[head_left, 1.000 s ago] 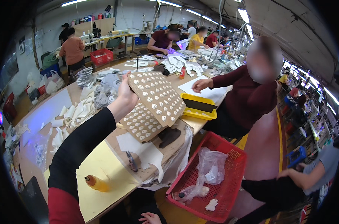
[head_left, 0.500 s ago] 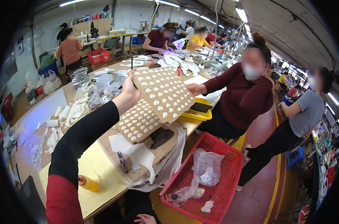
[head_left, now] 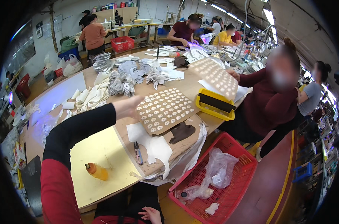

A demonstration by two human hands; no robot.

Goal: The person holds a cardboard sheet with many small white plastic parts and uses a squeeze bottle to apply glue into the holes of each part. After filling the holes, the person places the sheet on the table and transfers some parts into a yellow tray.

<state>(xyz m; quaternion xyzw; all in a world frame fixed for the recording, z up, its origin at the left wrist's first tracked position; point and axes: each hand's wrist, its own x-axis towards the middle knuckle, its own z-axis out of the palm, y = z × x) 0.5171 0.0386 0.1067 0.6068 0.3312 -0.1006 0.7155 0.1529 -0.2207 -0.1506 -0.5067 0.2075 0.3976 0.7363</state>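
Long wooden table (head_left: 177, 87) runs the workshop's length. Ceiling tube lights (head_left: 268, 15) provide illumination. Floor (head_left: 274, 186) is reddish-brown with a yellow line (head_left: 285, 186). Rear wall (head_left: 70, 22) is pale.

- Two dotted boards: one (head_left: 165, 110) on the table, one (head_left: 216, 77) in a co-worker's hand.
- One yellow tray (head_left: 214, 105).
- Two red baskets: one (head_left: 233, 179) by the table, one (head_left: 122, 43) far back.
- One orange bottle (head_left: 96, 171).
- One snips (head_left: 138, 153).
- Two own hands: left (head_left: 129, 106), right (head_left: 151, 214).
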